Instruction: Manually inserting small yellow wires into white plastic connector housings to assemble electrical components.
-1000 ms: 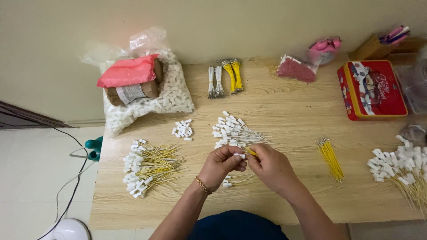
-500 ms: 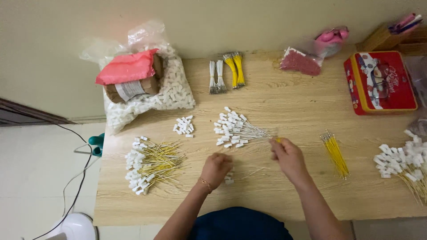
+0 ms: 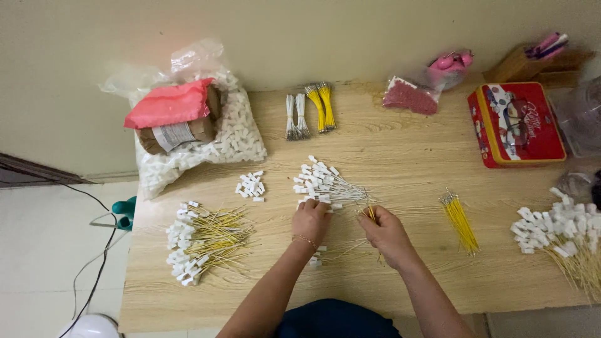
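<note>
Nearest, at six o'clock: left hand [image 3: 310,220] curled down over white connectors [image 3: 320,199], fingers closed on one, probably to steady it. At four o'clock of it, right hand [image 3: 386,233] pinching a yellow wire [image 3: 370,213] by its end, apparently for feeding into a connector. Just beyond, at twelve: white-wired pile [image 3: 325,183], within easy reach. Out at nine: yellow-wired heap [image 3: 203,240]. At three: loose yellow bundle [image 3: 460,222]. Farthest, along the wall: bag of connectors [image 3: 241,134], red tin [image 3: 516,124].

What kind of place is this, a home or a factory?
Probably a home work table for piecework: heaps of yellow wires with white connectors, a bag of white connectors, and a red biscuit tin against a plain wall.
</note>
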